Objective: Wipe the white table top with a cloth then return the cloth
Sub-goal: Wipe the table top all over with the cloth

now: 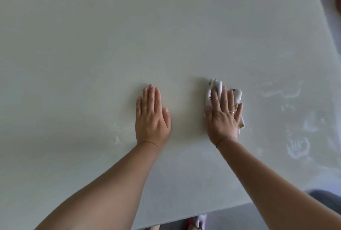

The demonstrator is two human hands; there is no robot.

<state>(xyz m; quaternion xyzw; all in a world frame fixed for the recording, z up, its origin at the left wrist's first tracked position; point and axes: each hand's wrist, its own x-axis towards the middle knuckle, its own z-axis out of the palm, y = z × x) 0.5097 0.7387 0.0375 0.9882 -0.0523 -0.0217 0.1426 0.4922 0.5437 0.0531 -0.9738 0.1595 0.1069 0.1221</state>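
The white table top (110,36) fills almost the whole view. A small white cloth (215,86) with yellow-brown marks lies bunched on it, right of centre. My right hand (223,117) lies flat on top of the cloth, fingers straight and spread, pressing it onto the surface; cloth shows past the fingertips and at the hand's right side. My left hand (152,117) rests flat on the bare table a little to the left, fingers straight and together, holding nothing.
Pale smears and streaks (297,146) mark the table to the right of the cloth. The table's near edge (203,216) runs across the bottom, with floor and a shoe (201,220) below it. A dark shape (326,200) sits at the bottom right.
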